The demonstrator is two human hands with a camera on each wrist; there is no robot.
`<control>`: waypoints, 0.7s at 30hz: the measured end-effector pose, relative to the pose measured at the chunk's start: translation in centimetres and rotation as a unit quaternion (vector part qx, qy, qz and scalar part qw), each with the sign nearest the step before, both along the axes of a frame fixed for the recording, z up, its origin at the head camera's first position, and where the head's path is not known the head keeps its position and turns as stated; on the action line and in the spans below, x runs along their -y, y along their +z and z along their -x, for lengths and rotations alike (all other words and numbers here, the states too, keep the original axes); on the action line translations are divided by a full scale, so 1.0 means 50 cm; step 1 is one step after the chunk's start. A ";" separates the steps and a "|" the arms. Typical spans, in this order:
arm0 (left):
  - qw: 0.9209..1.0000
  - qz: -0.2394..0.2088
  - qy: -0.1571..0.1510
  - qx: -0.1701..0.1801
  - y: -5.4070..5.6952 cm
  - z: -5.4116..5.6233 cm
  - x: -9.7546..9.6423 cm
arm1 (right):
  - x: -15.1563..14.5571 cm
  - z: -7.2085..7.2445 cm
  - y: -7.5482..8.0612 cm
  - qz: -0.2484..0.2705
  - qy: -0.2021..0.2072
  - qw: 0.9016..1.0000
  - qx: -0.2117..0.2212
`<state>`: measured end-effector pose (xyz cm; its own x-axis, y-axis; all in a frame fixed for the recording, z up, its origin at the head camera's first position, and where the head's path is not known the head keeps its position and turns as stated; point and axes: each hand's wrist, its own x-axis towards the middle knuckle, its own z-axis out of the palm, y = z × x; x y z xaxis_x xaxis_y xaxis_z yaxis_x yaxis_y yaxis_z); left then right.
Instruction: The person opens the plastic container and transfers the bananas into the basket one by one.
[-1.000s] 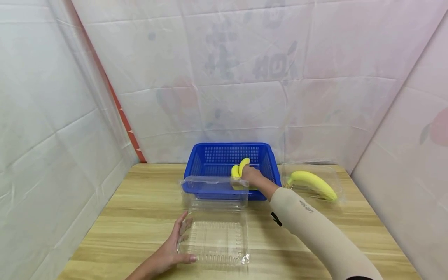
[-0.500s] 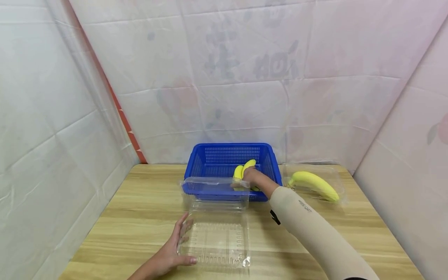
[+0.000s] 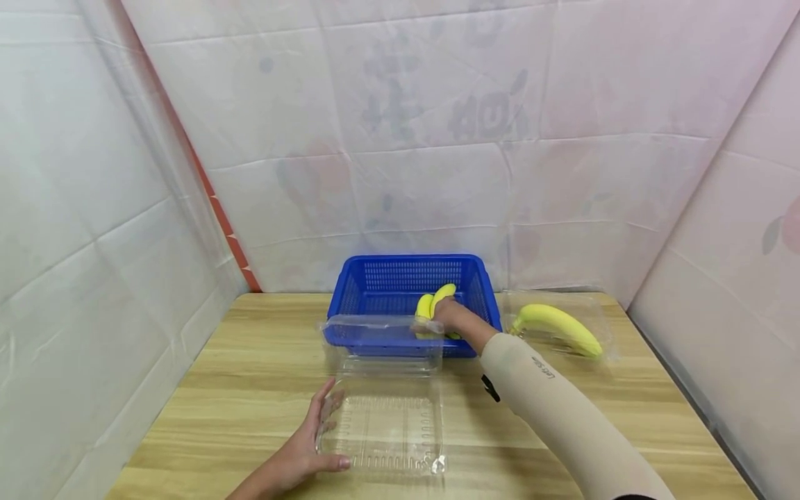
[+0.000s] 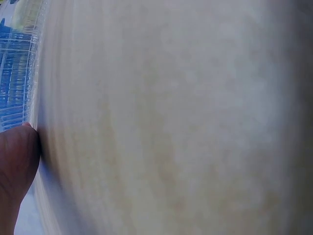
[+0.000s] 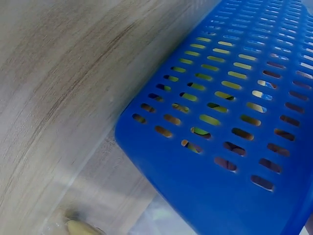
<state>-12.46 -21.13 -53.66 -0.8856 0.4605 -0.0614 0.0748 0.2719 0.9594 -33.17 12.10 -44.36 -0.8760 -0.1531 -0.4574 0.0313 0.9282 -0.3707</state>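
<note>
Yellow bananas [image 3: 423,306] lean in the blue basket [image 3: 412,258], the right hand [image 3: 456,314] against them; its fingers are too hidden to tell whether they grip. Nearer, the left hand [image 3: 300,448] touches a raised-lid clear container [image 3: 387,432], thumb and fingers extended around its corner. Rightward, another banana [image 3: 559,326] lies in a second clear container [image 3: 592,305] on the wooden table [image 3: 250,368].

My feeds show me a blue slotted basket [image 3: 414,276], yellow bananas [image 3: 442,293], a beige sleeve [image 3: 562,406] and a tan, grain-streaked table [image 3: 250,375].
</note>
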 end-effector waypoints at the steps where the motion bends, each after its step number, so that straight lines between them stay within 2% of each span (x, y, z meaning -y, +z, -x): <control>1: 1.000 0.000 0.000 0.000 0.000 0.000 0.000 | -0.001 -0.004 0.002 0.006 -0.008 1.000 -0.002; 5: 1.000 -0.004 -0.002 0.006 -0.001 0.000 0.000 | -0.011 -0.024 0.016 0.022 -0.024 0.999 -0.022; 13: 1.000 -0.008 0.002 0.019 0.001 0.001 0.000 | -0.048 -0.054 0.059 0.072 -0.027 0.991 -0.114; 16: 1.000 -0.003 0.003 0.019 0.002 0.001 0.000 | -0.064 -0.069 0.067 0.095 -0.025 0.981 -0.165; 21: 1.000 -0.003 0.002 0.017 0.002 0.002 0.000 | -0.085 -0.110 0.074 0.156 -0.008 0.958 -0.239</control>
